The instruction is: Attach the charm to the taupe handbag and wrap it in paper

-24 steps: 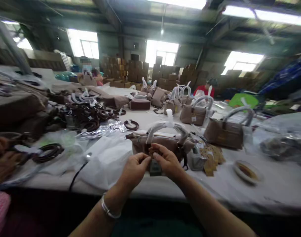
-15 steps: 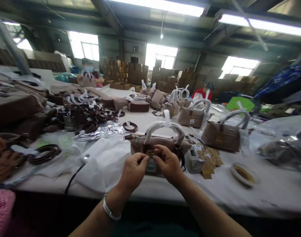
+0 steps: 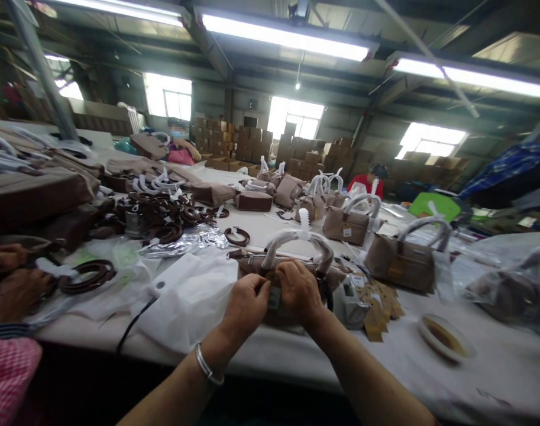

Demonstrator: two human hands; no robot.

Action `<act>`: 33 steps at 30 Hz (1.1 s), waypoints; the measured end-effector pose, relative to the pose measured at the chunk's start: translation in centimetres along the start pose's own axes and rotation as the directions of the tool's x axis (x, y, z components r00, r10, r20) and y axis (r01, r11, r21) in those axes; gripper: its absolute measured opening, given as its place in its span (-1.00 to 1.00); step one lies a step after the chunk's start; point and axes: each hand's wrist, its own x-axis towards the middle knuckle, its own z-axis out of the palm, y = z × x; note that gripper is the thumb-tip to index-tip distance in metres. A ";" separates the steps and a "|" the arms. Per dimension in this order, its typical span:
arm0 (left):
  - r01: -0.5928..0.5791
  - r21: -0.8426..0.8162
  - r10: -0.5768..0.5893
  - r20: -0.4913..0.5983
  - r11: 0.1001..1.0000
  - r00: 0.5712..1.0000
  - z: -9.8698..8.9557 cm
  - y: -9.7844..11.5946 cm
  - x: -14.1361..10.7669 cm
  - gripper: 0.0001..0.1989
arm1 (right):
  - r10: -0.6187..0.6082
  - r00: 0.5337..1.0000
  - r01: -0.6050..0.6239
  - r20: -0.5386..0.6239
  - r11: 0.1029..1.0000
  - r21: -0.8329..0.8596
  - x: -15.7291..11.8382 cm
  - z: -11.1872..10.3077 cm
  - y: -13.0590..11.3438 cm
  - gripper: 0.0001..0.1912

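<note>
A taupe handbag [image 3: 247,264] with wrapped handles [image 3: 323,244] stands upright at the table's front, right before me. My left hand [image 3: 248,300], a silver bangle at its wrist, pinches the edge of a small brown tag [image 3: 274,277] at the bag's front. Against the tag's other side, my right hand [image 3: 298,290] has its fingers closed and partly covers it. A pale label [image 3: 274,297] hangs just below, between the hands. To the right of the bag are a grey box [image 3: 355,307] and a pile of brown cardboard tags [image 3: 380,299].
Another person's hands [image 3: 19,284] work at the far left beside a coiled strap [image 3: 90,276]. White sheeting [image 3: 190,302] lies left of the bag. More handbags [image 3: 400,260] and a tape roll [image 3: 446,337] are on the right. Two people sit across the table.
The view has tilted up slightly. My right fingers have folded further over the small tag. Across the table, a person's bag has moved left, away from their face.
</note>
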 end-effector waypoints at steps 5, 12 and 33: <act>-0.025 0.062 0.026 -0.021 0.998 0.999 0.1 -0.3 0.8 -0.81 | 0.309 0.947 -0.309 0.089 0.801 0.512 0.3 0.2 -1.1 -0.79; -0.469 0.003 0.461 -0.180 0.883 0.869 -1.0 0.3 0.3 -0.89 | 0.597 0.755 -0.531 0.270 0.314 0.787 -0.9 1.7 -0.1 -0.71; -0.410 0.135 0.410 0.026 0.902 0.912 -0.6 0.3 2.1 -0.77 | 0.657 0.577 -0.480 0.485 -0.208 0.852 -0.9 3.3 0.6 -0.60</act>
